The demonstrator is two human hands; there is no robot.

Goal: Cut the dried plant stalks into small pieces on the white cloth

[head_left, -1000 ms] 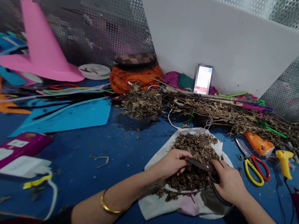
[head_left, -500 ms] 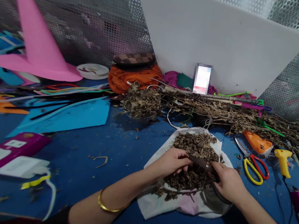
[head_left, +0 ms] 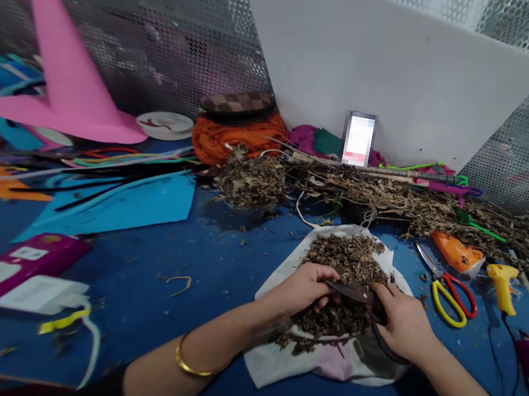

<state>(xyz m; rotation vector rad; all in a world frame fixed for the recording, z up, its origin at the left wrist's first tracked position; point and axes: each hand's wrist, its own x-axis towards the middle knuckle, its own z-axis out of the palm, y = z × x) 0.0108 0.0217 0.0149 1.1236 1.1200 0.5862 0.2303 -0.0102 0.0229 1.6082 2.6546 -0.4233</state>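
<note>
My right hand [head_left: 404, 319] is wrapped round the handles of dark scissors [head_left: 355, 293], whose blades point left over a heap of dried leaves [head_left: 350, 249]. Close to the blade tips, my left hand [head_left: 307, 290] is closed in a pinch with its fingertips at the heap. What lies between those fingertips is too small and dark to make out. Under the leaves spreads a white cloth [head_left: 265, 360] with a pinkish stain, and some crumbs have spilled onto its near part.
Red-and-yellow-handled scissors [head_left: 450, 300], an orange packet [head_left: 456, 254] and a yellow glue gun [head_left: 502, 286] lie to the right. Dried branches [head_left: 396, 200] stretch across the back. On the left are a pink pointed hat [head_left: 73, 85], blue sheet [head_left: 140, 211] and purple power strip [head_left: 57, 251].
The scissors' blades have tilted and shifted slightly downward between my hands. Both hands stay in nearly the same place over the leaves.
</note>
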